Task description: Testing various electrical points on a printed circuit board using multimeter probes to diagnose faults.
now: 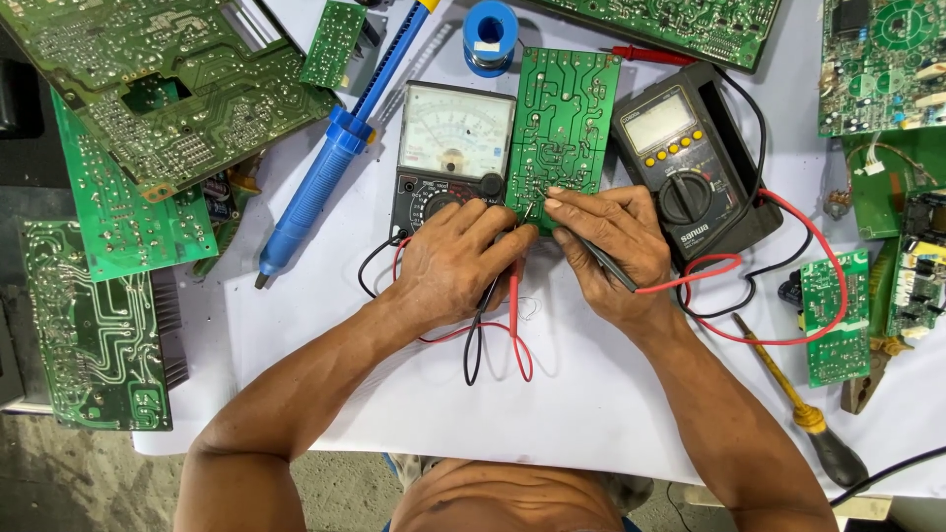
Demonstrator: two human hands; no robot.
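Your left hand (448, 261) and right hand (616, 246) each pinch what looks like a probe onto the board (567, 123) lying at twelve o'clock between both meters, dials readable.

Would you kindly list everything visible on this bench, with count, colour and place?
circuit board under test: one, green, centre
analogue meter: one, black with white dial, left of that board
digital meter: one, black, right of it
test leads: red and black, looping from both meters
solder sucker: one, blue, upper left
solder reel: one, blue, top centre
other boards: many, green, both sides and top
screwdriver: one, yellow shaft, black handle, lower right
white sheet: one, covering the table
left hand: holds a probe on the board
right hand: holds a probe on the board
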